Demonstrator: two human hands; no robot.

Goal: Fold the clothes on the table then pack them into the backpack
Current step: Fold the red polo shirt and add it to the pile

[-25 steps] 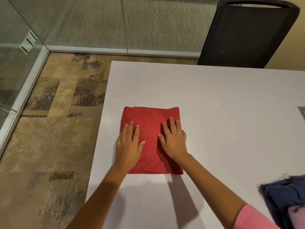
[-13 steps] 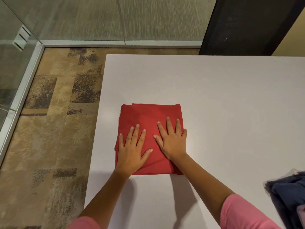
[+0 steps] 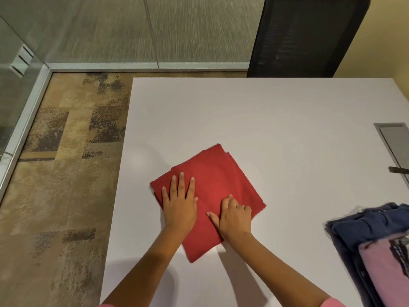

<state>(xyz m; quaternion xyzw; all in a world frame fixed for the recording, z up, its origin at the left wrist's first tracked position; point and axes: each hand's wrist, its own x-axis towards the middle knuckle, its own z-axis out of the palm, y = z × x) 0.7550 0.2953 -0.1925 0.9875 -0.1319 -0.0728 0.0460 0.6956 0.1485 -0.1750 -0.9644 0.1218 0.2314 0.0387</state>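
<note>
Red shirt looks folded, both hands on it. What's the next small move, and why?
Probably lift the folded red garment off the table: the left hand presses it flat and the right hand curls its fingers on the fabric. No backpack is in view.

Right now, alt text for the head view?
A person's left hand presses flat on a folded red garment lying skewed on a white table, while the right hand curls its fingers into the cloth. Folded navy and pink clothes sit at the table's right edge.
</note>
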